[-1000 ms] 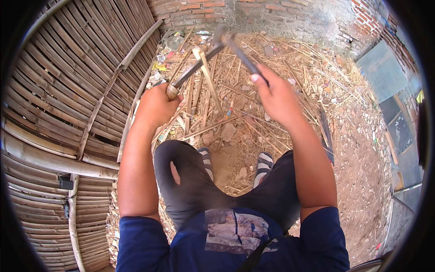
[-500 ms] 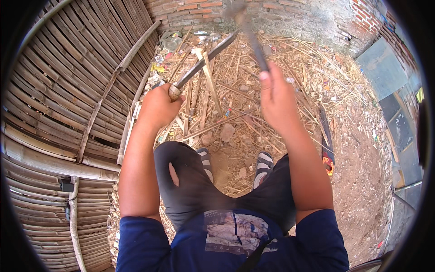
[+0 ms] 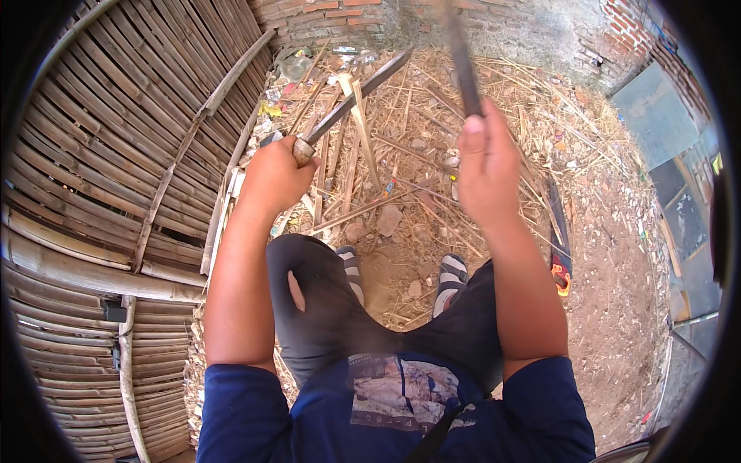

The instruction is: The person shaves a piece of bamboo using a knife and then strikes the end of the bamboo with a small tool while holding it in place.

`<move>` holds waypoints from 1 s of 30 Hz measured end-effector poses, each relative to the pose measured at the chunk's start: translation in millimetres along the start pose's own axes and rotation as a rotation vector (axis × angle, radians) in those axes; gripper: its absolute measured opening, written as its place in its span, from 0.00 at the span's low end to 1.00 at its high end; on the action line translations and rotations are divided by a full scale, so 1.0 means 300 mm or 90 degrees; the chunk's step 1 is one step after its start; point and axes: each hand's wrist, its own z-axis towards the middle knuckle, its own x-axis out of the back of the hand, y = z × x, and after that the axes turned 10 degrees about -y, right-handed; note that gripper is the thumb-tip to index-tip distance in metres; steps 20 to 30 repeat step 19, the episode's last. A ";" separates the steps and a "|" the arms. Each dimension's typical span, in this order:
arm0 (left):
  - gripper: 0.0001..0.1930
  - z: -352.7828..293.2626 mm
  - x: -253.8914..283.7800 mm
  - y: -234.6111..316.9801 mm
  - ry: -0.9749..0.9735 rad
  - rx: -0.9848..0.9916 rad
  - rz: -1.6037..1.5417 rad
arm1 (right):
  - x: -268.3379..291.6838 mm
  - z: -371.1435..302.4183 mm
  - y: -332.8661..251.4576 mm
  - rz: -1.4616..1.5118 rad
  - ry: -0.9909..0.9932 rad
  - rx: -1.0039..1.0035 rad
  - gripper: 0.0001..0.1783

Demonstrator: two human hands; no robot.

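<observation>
My left hand is closed round the wooden handle of a machete, whose blade slants up and to the right. The blade lies across the upper part of an upright split bamboo piece, which has a pale, opened top. My right hand, raised to the right of the blade, is closed on the dark handle of what looks like a hammer. Motion blurs its upper part, and its head is not visible now. A gap separates the hammer from the machete.
Bamboo strips and straw litter the ground between my feet and the brick wall. A bamboo slat wall stands at the left. On the right lies a saw with a red-orange handle; grey panels lean beyond it.
My right hand has risen and moved right with the hammer, away from the machete blade. The machete and the bamboo piece stay nearly in place.
</observation>
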 end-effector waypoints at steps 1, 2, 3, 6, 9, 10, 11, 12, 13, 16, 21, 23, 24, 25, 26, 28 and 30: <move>0.18 0.003 -0.001 0.005 -0.001 0.001 -0.003 | -0.017 -0.023 0.051 -0.036 -0.072 -0.059 0.22; 0.18 0.003 0.003 0.007 0.000 0.005 -0.004 | -0.037 -0.049 0.109 -0.069 -0.145 -0.117 0.21; 0.18 -0.002 0.004 0.013 -0.009 0.007 0.002 | -0.049 -0.060 0.117 -0.100 -0.218 -0.179 0.21; 0.18 -0.013 -0.004 0.036 -0.026 0.010 0.013 | -0.064 -0.070 0.103 -0.020 -0.156 -0.185 0.20; 0.18 -0.013 -0.025 0.025 -0.012 0.004 0.021 | -0.018 -0.049 0.023 0.055 -0.096 -0.093 0.21; 0.17 -0.012 -0.031 0.024 -0.013 0.006 0.014 | 0.001 -0.047 -0.005 0.079 -0.075 -0.066 0.21; 0.17 -0.007 -0.030 0.025 -0.015 0.009 0.007 | 0.015 -0.040 -0.025 0.076 -0.053 -0.044 0.21; 0.17 0.003 -0.024 0.033 -0.014 0.006 0.002 | 0.033 -0.027 -0.044 0.071 -0.026 -0.019 0.21; 0.17 0.009 -0.024 0.039 -0.016 0.020 0.003 | 0.043 -0.019 -0.049 0.066 0.000 0.006 0.22; 0.17 0.025 -0.040 0.039 -0.025 0.041 -0.013 | -0.006 -0.057 0.100 -0.060 -0.052 -0.057 0.22; 0.19 0.062 -0.040 -0.016 0.014 0.034 0.004 | -0.009 -0.044 0.163 -0.060 -0.217 -0.192 0.25; 0.19 0.062 -0.040 -0.016 0.014 0.034 0.004 | -0.009 -0.044 0.163 -0.060 -0.217 -0.192 0.25; 0.19 0.062 -0.040 -0.016 0.014 0.034 0.004 | -0.009 -0.044 0.163 -0.060 -0.217 -0.192 0.25; 0.19 0.062 -0.040 -0.016 0.014 0.034 0.004 | -0.009 -0.044 0.163 -0.060 -0.217 -0.192 0.25; 0.19 0.062 -0.040 -0.016 0.014 0.034 0.004 | -0.009 -0.044 0.163 -0.060 -0.217 -0.192 0.25; 0.19 0.062 -0.040 -0.016 0.014 0.034 0.004 | -0.009 -0.044 0.163 -0.060 -0.217 -0.192 0.25; 0.19 0.062 -0.040 -0.016 0.014 0.034 0.004 | -0.009 -0.044 0.163 -0.060 -0.217 -0.192 0.25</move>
